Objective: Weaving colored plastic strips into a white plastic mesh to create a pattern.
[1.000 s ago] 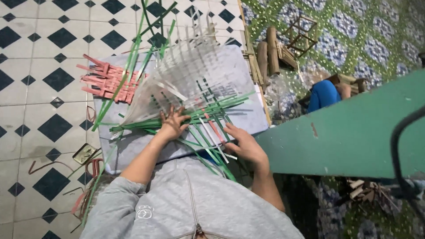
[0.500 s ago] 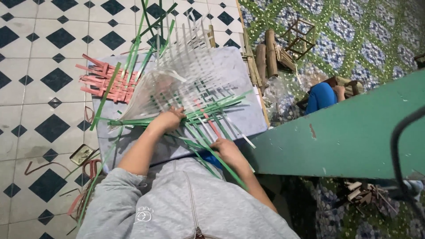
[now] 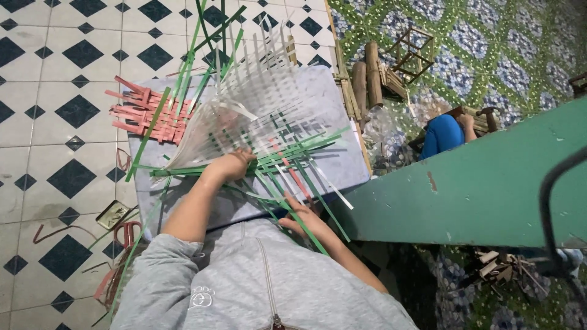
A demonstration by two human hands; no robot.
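Left hand: the left hand (image 3: 231, 165) lies flat on the woven mat (image 3: 257, 116), fingers spread and pressing down on the white and green strips near its lower edge; it clamps nothing
Right hand: the right hand (image 3: 301, 215) sits nearer the body, just below the mat's edge; its fingers are curled around a green strip (image 3: 306, 229) that runs slantwise toward the lap; whether the grip is tight, I cannot tell
Mat: half-woven of pale white strips crossed with green ones; it lies on a grey-blue board (image 3: 330, 122), its loose ends fanning up and away from the person; a few reddish strips show among the green ones by the hands
Board: rests across the person's lap, over the tiled floor (image 3: 61, 73) of white with dark diamonds
Pink piece: a small pink woven patch (image 3: 143, 116) lies on the board's left corner, touching the mat's green ends
Surroundings: a green bench (image 3: 465, 189) stands to the right; bamboo sticks (image 3: 367, 79) lie beyond the board on a green patterned carpet (image 3: 489, 49); loose strips and a small tin (image 3: 113, 214) lie on the tiles at the left
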